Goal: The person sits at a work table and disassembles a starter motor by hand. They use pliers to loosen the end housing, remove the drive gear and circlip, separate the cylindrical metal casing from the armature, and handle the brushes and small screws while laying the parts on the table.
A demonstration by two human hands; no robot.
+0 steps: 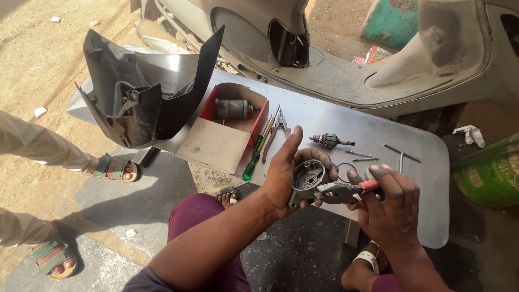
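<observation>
Over the surface's (346,127) near edge, our left hand (286,173) grips a round grey metal motor housing (307,179); our right hand (389,203) closes its grip on red-handled pliers (343,191) touching it.

Left hand (289,176) cupped, thumb raised; right hand (386,203) in a closed grip, knuckles up, wrists near.

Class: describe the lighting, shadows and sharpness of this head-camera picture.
Head view: hard sunlight brightens the metal sheet; the black scooter panel casts a dark shadow on the ground; left hand, round motor housing and right hand are sharp; wide-angle bending at edges.
</observation>
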